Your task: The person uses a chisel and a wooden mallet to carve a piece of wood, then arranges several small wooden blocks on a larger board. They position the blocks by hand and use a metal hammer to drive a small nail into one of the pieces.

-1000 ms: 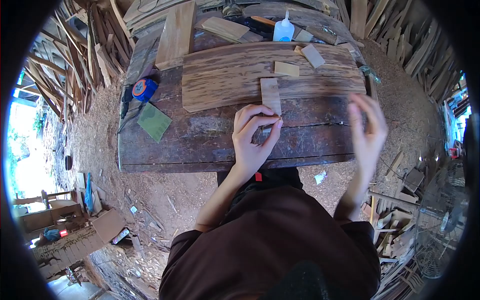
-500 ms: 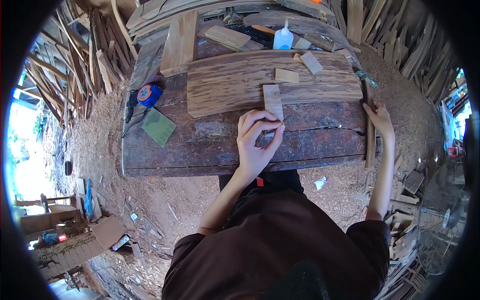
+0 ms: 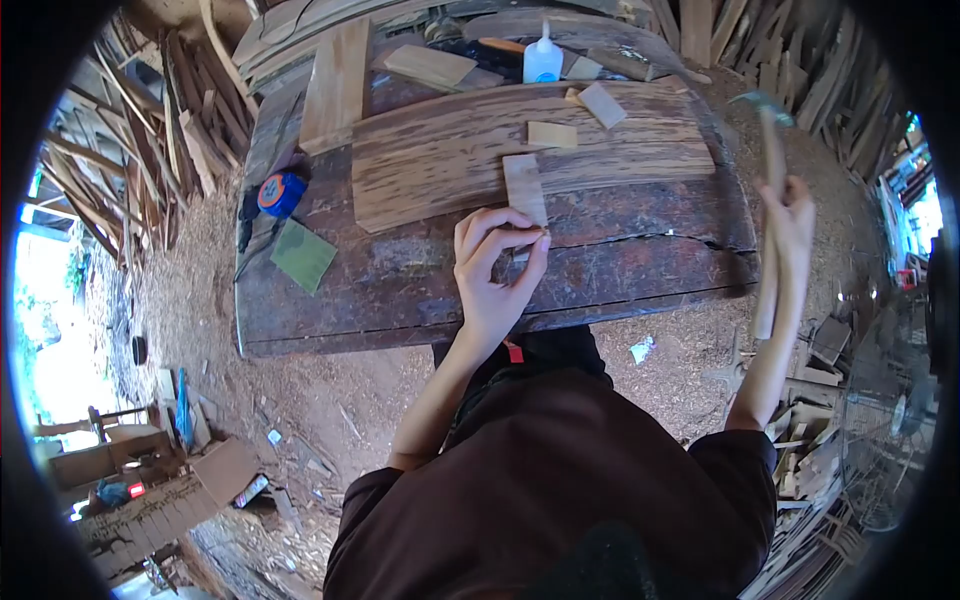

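My left hand [image 3: 492, 275] is closed in a pinch over the near end of a small pale wood strip [image 3: 523, 184]; what its fingertips hold is too small to make out. The strip's far end overlaps a broad streaked board [image 3: 430, 155] on the worn workbench [image 3: 400, 300]. Off the bench's right edge, my right hand [image 3: 793, 222] is wrapped round the wooden handle of a hammer [image 3: 766, 290]. Its metal head, slightly blurred, points away from me. Two small wood blocks, one pale yellow [image 3: 553, 134] and one greyish [image 3: 603, 105], lie on the board.
A white glue bottle [image 3: 543, 64] stands behind the board. At the bench's left are a blue tape measure [image 3: 281, 194] and a green square sheet [image 3: 303, 257]. A plank [image 3: 336, 85] and a thin wood piece [image 3: 430, 66] lie further back. Wood scraps lean around the bench.
My right hand has lifted the hammer from the bench's right edge, outward and up. The left hand keeps its pinch over the strip. The whole view has shifted slightly.
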`<state>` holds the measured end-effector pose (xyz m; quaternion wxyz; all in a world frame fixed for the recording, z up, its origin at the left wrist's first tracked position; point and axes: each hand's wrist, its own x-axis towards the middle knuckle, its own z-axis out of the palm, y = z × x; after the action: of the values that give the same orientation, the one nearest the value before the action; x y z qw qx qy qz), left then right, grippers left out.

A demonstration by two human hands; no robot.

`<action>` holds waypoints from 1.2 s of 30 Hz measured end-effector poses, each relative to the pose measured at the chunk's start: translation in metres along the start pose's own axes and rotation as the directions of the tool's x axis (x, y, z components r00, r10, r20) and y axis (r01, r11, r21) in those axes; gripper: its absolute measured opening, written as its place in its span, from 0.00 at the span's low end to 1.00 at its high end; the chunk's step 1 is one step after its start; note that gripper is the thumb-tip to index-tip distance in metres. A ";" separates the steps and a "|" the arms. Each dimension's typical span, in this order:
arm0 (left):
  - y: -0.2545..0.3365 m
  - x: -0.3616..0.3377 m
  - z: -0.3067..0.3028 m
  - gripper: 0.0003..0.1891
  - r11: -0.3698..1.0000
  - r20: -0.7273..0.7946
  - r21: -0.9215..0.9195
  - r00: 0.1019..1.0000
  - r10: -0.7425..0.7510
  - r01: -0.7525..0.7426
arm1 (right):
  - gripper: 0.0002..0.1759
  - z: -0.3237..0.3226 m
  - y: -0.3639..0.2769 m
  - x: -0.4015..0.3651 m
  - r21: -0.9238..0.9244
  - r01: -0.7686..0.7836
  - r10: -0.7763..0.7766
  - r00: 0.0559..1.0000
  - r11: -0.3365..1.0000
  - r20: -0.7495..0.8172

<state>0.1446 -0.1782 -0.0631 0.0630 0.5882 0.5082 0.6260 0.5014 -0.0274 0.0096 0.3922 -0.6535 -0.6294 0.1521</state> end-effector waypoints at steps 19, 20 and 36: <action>-0.001 -0.001 0.001 0.08 1.000 -0.025 0.008 0.999 0.023 -0.022 | 0.19 -0.003 -0.162 -0.118 0.325 -0.001 -0.265 0.573 0.946 0.776; -0.002 0.000 0.001 0.08 1.000 -0.031 0.008 0.999 0.023 -0.022 | 0.18 -0.002 -0.166 -0.118 0.297 -0.016 -0.243 0.534 0.955 0.810; -0.004 -0.001 0.000 0.10 1.000 -0.008 0.006 1.000 0.006 -0.006 | 0.16 -0.005 -0.168 -0.113 0.220 0.016 -0.199 0.497 0.975 0.845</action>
<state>0.1432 -0.1770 -0.0665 0.0573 0.5874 0.5083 0.6271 0.3683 -0.1518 0.0982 0.0936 -0.4111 -0.7635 0.4892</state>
